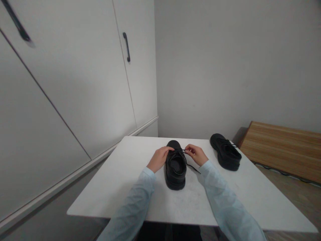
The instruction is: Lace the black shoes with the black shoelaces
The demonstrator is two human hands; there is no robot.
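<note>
A black lace-up shoe (175, 179) stands on the white table in front of me, its heel towards me and its toe pointing away. My left hand (159, 158) is at the left side of its lacing, fingers closed in a pinch on the lace near the tongue. On the other side, my right hand (196, 154) pinches a black shoelace (193, 168) and holds a stretch of it out to the right of the shoe. A loose lace end trails down onto the tabletop below that hand. The fingertips partly cover the lacing.
A second black shoe (227, 155) sits near the table's right edge. The white table (120, 187) reaches towards a grey wall (225, 67). White cabinets (75, 83) with dark handles line the left. Beyond the right edge is a wooden-topped piece (286, 150).
</note>
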